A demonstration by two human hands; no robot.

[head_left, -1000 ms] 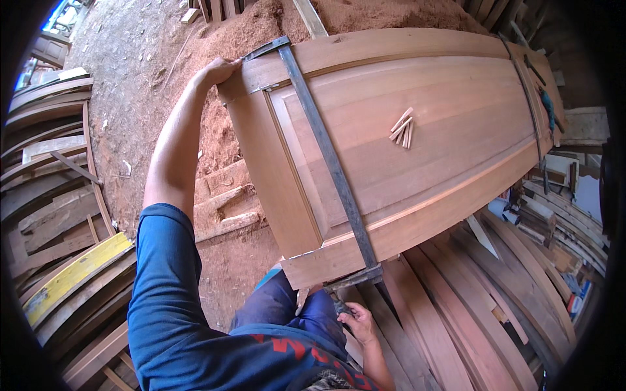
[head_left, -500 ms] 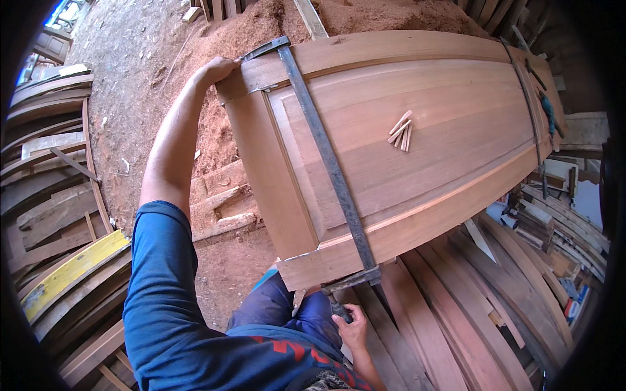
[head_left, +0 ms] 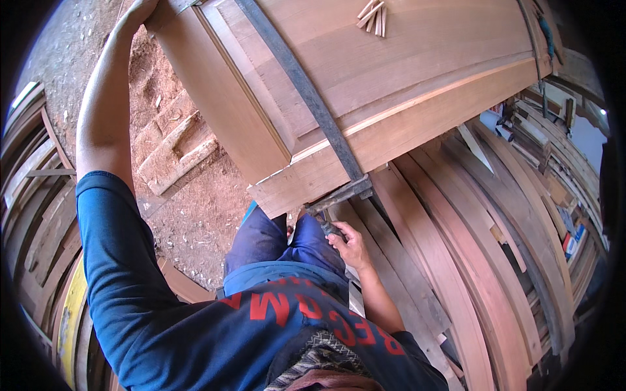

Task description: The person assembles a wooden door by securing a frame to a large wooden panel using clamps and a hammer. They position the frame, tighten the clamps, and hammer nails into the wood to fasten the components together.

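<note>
My right hand is clamped on the dark handle of a bar clamp, fingers curled around it, just beneath the near edge of a wooden door panel. My left hand reaches up to the panel's far left corner, where the upper edge of the view cuts it off; it seems to touch the wood there, but I cannot tell whether its fingers are gripping or spread.

The door panel lies in front of me, slanting away from its near left corner by my knees toward the upper right. The clamp's long metal bar crosses its face near the left end, and the end with the handle hangs over the edge closest to me. On the raised middle of the panel, a little bundle of wooden pegs lies in a loose fan, some crossing others. A second clamp spans the far right end.

To my right, below the panel, long planks lie side by side. A rough piece of timber rests on the reddish, sawdust-strewn ground to my left, and a yellow board sits among more wood farther left.
</note>
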